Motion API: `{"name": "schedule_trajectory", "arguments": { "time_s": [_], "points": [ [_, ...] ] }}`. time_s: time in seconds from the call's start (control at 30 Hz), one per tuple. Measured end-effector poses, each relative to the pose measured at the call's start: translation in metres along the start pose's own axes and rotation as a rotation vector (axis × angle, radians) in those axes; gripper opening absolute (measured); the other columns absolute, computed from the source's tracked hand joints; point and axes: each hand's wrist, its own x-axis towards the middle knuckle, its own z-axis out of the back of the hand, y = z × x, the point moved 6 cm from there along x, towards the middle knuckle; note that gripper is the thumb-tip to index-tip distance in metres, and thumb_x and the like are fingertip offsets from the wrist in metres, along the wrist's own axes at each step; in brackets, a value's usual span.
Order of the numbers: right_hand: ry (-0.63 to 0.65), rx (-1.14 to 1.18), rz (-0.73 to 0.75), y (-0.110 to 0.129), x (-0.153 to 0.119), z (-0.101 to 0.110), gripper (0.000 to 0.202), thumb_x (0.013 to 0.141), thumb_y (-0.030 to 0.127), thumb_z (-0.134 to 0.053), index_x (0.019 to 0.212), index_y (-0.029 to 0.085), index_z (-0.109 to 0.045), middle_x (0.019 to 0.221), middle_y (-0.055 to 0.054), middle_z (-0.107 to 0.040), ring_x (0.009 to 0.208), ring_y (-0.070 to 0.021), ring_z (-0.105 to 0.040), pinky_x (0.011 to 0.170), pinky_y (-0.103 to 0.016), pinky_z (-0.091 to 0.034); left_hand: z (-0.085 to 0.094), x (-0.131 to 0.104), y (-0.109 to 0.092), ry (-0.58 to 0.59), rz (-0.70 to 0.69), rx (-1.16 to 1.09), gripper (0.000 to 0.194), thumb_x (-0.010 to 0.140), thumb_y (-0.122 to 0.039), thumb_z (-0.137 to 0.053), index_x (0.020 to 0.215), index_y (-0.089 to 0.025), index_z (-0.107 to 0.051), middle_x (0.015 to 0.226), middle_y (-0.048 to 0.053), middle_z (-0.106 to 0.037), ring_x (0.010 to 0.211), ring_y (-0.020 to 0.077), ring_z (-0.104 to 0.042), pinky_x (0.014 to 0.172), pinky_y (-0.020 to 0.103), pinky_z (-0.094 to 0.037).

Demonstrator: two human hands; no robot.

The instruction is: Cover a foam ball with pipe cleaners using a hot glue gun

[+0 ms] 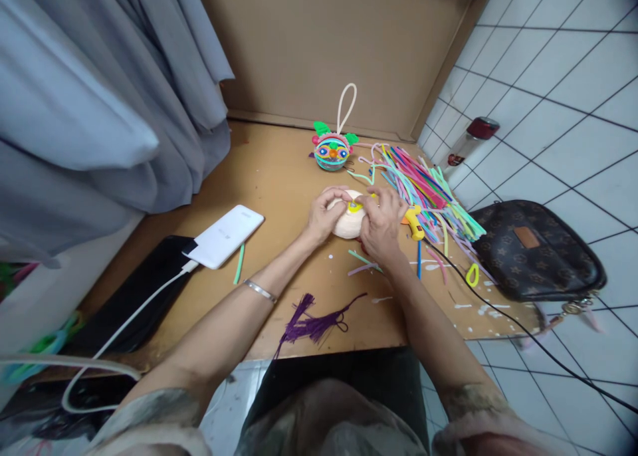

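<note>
On my feed, the pale ball (347, 227) sits between both hands at mid-table (279, 177); I can't tell if it's resting or lifted. Left hand (323, 215): fingers curled, holding the ball's side. Right hand (383, 220): fingers bent and narrow, tips at the yellow ring (355, 208) on the ball's upper face; I can't tell whether they pinch or just press. Glue gun (414, 222) just right of that hand, pipe cleaners (428, 187) heaped behind it. Decorated ball (331, 154) with white loop farther back. Purple tassels (314, 324) near front edge, white phone (230, 234) left, brown bag (541, 250) far right.
</note>
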Motion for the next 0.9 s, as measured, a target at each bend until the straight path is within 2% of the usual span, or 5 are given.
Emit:
{"name": "schedule_trajectory", "arguments": {
  "time_s": [0.3, 0.43, 0.57, 0.73, 0.9],
  "points": [
    [-0.008, 0.089, 0.000, 0.005, 0.001, 0.005, 0.057, 0.094, 0.007, -0.041, 0.134, 0.034, -0.070, 0.142, -0.008, -0.060, 0.132, -0.0281, -0.052, 0.107, -0.048, -0.040, -0.002, 0.000, -0.001, 0.013, -0.060, 0.012, 0.011, 0.077, -0.025, -0.067, 0.082, -0.020, -0.075, 0.117, 0.010, -0.074, 0.122, 0.0263, -0.068, 0.113, 0.044, -0.050],
    [0.041, 0.107, 0.014, 0.007, 0.001, 0.001, 0.048, 0.100, 0.013, -0.043, 0.128, 0.037, -0.073, 0.143, -0.006, -0.059, 0.133, -0.0274, -0.052, 0.109, -0.049, -0.039, -0.003, 0.000, -0.003, 0.016, -0.076, 0.038, 0.011, 0.079, -0.028, -0.069, 0.084, -0.020, -0.075, 0.115, 0.010, -0.075, 0.119, 0.0253, -0.069, 0.111, 0.042, -0.051],
    [-0.005, 0.166, -0.029, -0.001, 0.004, 0.006, 0.044, 0.101, 0.018, -0.042, 0.128, 0.032, -0.073, 0.143, -0.008, -0.058, 0.133, -0.0273, -0.052, 0.111, -0.049, -0.040, -0.003, -0.001, -0.005, 0.025, -0.071, 0.049, 0.010, 0.077, -0.026, -0.069, 0.082, -0.020, -0.075, 0.118, 0.009, -0.075, 0.123, 0.0268, -0.069, 0.112, 0.044, -0.050],
    [-0.096, -0.019, -0.125, -0.010, 0.004, 0.012, 0.046, 0.094, 0.015, -0.045, 0.128, 0.032, -0.072, 0.144, -0.010, -0.059, 0.139, -0.0318, -0.048, 0.112, -0.057, -0.034, 0.004, 0.001, 0.003, -0.045, 0.046, -0.021, 0.012, 0.076, -0.029, -0.069, 0.082, -0.020, -0.074, 0.122, 0.010, -0.077, 0.122, 0.0277, -0.070, 0.109, 0.043, -0.051],
    [-0.094, -0.109, -0.090, -0.009, 0.001, 0.003, 0.044, 0.095, 0.013, -0.049, 0.128, 0.029, -0.072, 0.144, -0.013, -0.061, 0.139, -0.0326, -0.047, 0.111, -0.057, -0.033, 0.008, 0.002, 0.009, -0.105, 0.121, -0.088, 0.018, 0.072, -0.034, -0.070, 0.083, -0.020, -0.073, 0.123, 0.008, -0.077, 0.117, 0.0264, -0.070, 0.101, 0.037, -0.052]
  ]
}}
